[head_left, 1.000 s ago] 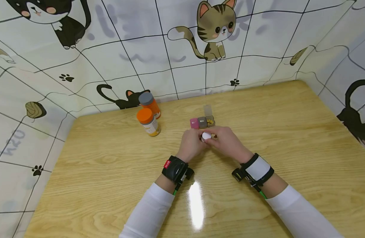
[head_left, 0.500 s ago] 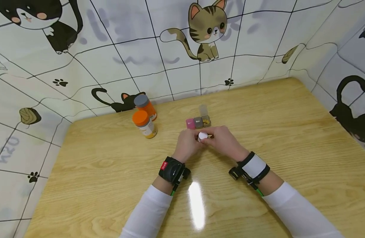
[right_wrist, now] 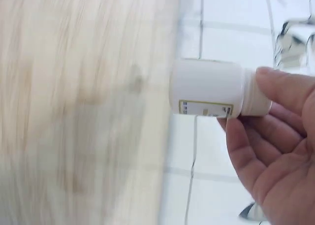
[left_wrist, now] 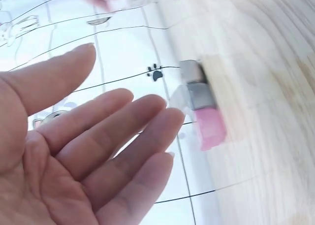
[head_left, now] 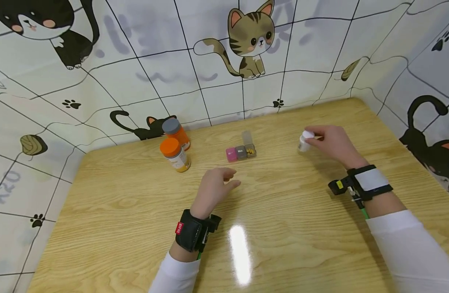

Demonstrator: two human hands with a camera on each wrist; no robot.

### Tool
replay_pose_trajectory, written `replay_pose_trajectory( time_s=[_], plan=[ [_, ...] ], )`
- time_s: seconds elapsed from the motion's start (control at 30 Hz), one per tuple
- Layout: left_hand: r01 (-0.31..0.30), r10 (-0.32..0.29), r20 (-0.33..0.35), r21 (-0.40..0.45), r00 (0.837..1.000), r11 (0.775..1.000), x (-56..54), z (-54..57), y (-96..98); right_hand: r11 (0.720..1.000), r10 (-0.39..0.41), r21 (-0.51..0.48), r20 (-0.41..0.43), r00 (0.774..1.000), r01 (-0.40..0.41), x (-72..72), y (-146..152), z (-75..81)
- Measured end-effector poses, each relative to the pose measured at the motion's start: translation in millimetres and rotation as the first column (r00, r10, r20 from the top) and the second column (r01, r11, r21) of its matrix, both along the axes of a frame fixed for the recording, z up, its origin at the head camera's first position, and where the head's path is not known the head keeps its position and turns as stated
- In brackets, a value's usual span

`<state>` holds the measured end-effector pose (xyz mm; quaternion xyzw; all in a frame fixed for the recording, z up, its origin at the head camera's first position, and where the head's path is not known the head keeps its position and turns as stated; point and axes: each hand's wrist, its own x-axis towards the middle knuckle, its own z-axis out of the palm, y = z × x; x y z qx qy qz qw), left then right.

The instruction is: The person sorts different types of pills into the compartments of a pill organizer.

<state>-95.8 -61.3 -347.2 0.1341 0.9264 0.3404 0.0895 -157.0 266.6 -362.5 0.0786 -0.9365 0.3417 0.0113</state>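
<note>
My right hand (head_left: 332, 144) pinches a small white pill bottle (right_wrist: 206, 87) by its cap, on the right side of the table. In the right wrist view the bottle has a gold-framed label, and thumb and fingers grip the capped end. My left hand (head_left: 214, 187) hangs over the table with relaxed fingers and nothing in it; the left wrist view shows its bare palm (left_wrist: 54, 185). Just beyond it lies a small pill organizer (head_left: 240, 152) with one pink and two grey compartments. Its right-hand lid (head_left: 247, 137) stands up, and yellow pills (head_left: 250, 151) show inside.
Two pill bottles stand at the back left: an orange-capped one (head_left: 175, 154) and, behind it, an orange one with a grey cap (head_left: 176, 132). A cat-patterned sheet (head_left: 210, 61) rises along the wooden table's (head_left: 129, 203) back edge and sides.
My hands were together at the white bottle in front of the organizer. The right hand has carried the bottle to the right; the left has let go and drawn back left.
</note>
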Motion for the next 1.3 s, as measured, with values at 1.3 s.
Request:
replay_pose_trajectory(
  time_s=[1.3],
  plan=[
    [-0.052,0.052,0.002,0.085,0.999,0.995,6.7,4.2,-14.7,0.999,0.027,0.045,0.094,0.995,-0.031,-26.4,35,-20.3]
  ],
)
